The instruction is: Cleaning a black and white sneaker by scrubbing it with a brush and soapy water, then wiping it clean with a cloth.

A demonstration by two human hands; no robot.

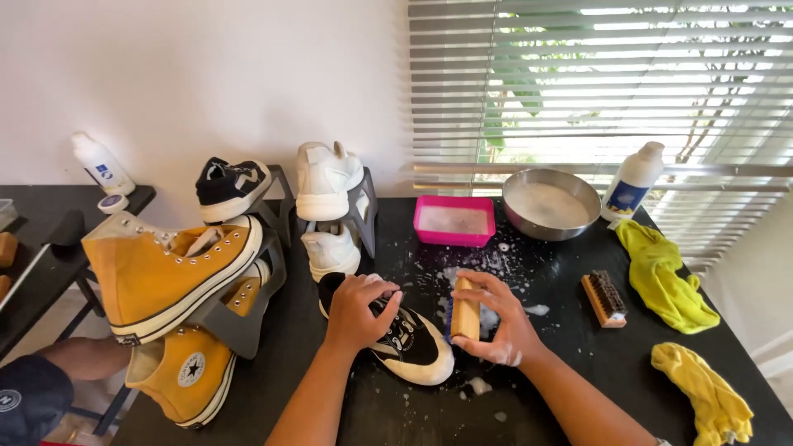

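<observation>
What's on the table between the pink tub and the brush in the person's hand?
In the head view, only splashes of white foam on the black table lie between the pink tub and the wooden brush held in the right hand.

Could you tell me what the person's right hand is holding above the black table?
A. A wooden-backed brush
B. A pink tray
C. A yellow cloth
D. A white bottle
A: the right hand grips a wooden-backed brush beside the black-and-white sneaker that the left hand steadies, while the yellow cloths, white bottle and pink tray lie untouched on the table.
</observation>
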